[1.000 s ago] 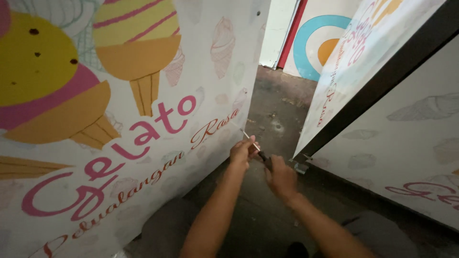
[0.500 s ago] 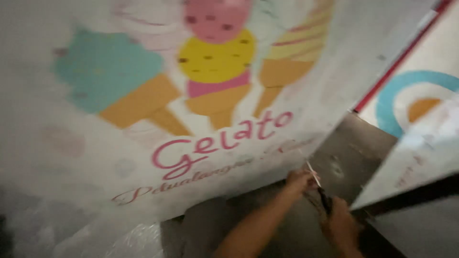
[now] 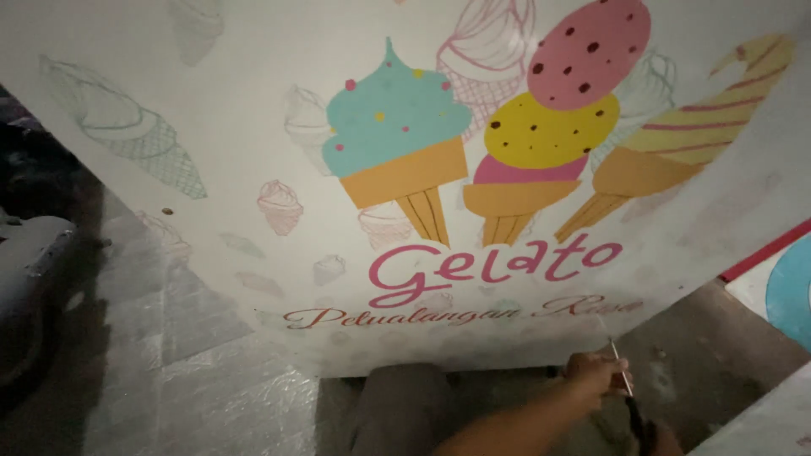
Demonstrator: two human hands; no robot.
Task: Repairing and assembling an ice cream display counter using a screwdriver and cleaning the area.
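My left hand (image 3: 596,371) is curled in a fist around the thin metal blade (image 3: 615,359) of a tool, low at the right of the scene, with the blade slanting up toward the bottom edge of the big white panel (image 3: 253,101). Just right and nearer, only a sliver of my right hand (image 3: 663,439) shows at the frame's bottom edge, at the tool's dark handle (image 3: 635,418); I cannot tell whether it is closed on it. The blade tip sits close to the panel's lower edge, beneath the pink lettering. The panel fills most of the view, printed with ice cream cones in teal, pink, yellow and striped orange. Below it lies grey concrete floor (image 3: 718,346), and at far right a red-edged board with a blue circle (image 3: 794,295).
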